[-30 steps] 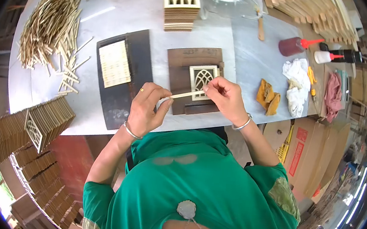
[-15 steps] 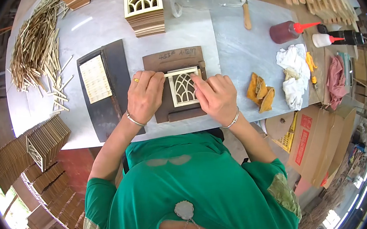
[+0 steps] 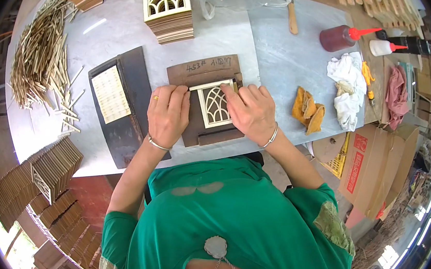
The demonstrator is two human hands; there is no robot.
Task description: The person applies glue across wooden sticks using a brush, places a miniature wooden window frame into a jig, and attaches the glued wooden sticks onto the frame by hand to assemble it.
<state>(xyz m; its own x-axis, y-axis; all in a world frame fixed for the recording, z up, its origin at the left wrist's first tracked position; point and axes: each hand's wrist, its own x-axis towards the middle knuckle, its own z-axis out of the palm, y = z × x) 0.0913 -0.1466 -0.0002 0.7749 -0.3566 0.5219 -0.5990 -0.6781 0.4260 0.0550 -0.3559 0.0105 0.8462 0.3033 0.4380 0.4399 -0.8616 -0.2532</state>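
Note:
A small pale wooden lattice panel (image 3: 207, 123) with curved bars lies on a brown wooden jig board (image 3: 201, 67) that has handwriting along its top. Along the panel's far edge runs a thin wooden strip (image 3: 205, 86), its left end sticking out past the corner. My left hand (image 3: 167, 113) is closed, fingers together, with the tips at that left end. Over the panel's right side is my right hand (image 3: 251, 113), its fingers curled and a fingertip pressing near the strip's right end. Its palm side and part of the panel's right edge are hidden.
Left of the jig is a dark board (image 3: 127, 82) with a pale slatted piece (image 3: 110, 94). Loose wooden sticks (image 3: 38, 60) pile farther left. Behind stands a panel stack (image 3: 169, 26). At right are brown cloth pieces (image 3: 307, 109), a white rag (image 3: 348, 87) and a red-tipped bottle (image 3: 336, 38).
My left fingertips have drawn slightly left and toward me from the panel's corner. The right hand has shifted a little left over the panel.

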